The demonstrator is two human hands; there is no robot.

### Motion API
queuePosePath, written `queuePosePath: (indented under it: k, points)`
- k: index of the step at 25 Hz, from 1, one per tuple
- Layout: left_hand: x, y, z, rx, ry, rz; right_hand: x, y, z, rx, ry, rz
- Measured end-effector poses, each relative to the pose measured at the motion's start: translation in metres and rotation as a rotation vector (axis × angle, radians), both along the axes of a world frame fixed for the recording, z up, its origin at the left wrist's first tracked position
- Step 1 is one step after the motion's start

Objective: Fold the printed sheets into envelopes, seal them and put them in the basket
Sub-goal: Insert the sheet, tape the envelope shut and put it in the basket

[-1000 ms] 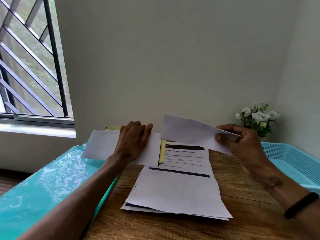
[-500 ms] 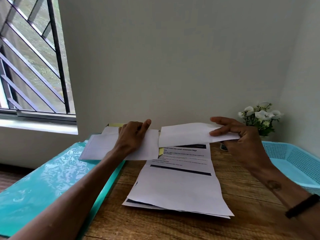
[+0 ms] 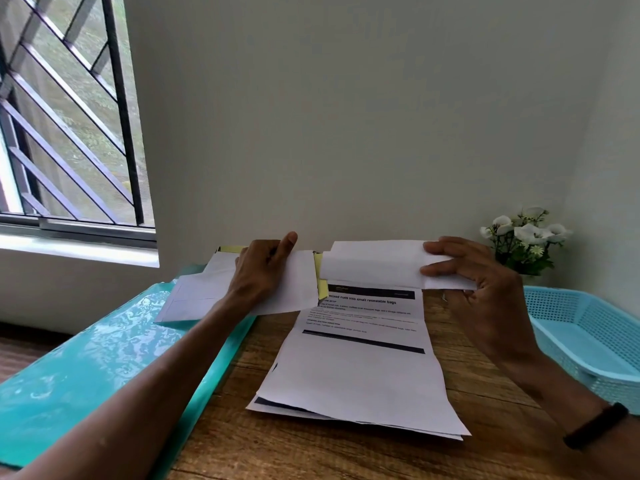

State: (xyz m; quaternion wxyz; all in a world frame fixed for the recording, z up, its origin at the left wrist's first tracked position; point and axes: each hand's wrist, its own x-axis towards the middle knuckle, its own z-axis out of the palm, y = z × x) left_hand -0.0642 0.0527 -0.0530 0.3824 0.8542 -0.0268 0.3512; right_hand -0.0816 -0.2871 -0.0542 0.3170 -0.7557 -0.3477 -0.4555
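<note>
A stack of printed sheets (image 3: 356,368) lies on the wooden table (image 3: 329,452), its top sheet creased across. My right hand (image 3: 481,289) pinches a folded white sheet (image 3: 374,265) by its right end and holds it level above the far end of the stack. My left hand (image 3: 259,271) grips a white envelope (image 3: 207,292) on top of the envelope pile at the back left, thumb raised over its upper edge. A yellow strip (image 3: 320,275) shows between the envelope and the folded sheet. The light blue basket (image 3: 568,327) stands at the right.
A teal plastic folder (image 3: 86,368) covers the table's left part, under the envelopes. White artificial flowers (image 3: 523,237) stand at the back right corner against the wall. A barred window (image 3: 65,109) is at the left.
My right hand has turned the folded sheet from tilted to level and lowered it toward the envelope. My left hand has curled tighter on the envelope and lifted its near edge.
</note>
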Motion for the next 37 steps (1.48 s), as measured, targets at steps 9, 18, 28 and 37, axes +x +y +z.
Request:
queuePosePath:
  k: [9, 18, 28, 37]
  points:
    - [0.001, 0.004, 0.001, -0.069, -0.061, 0.105, -0.007, 0.011, -0.01, -0.278, -0.129, -0.007]
    - [0.004, 0.005, -0.002, -0.024, -0.002, 0.079, -0.028, 0.021, -0.007, -0.439, -0.225, 0.02]
    - [-0.004, -0.025, -0.007, 0.068, -0.052, 0.015, -0.02, 0.036, -0.029, -0.419, -0.118, 0.109]
    - [-0.015, -0.02, 0.0, 0.713, 0.119, -0.137, -0.005, 0.018, -0.021, -0.049, -0.067, -0.048]
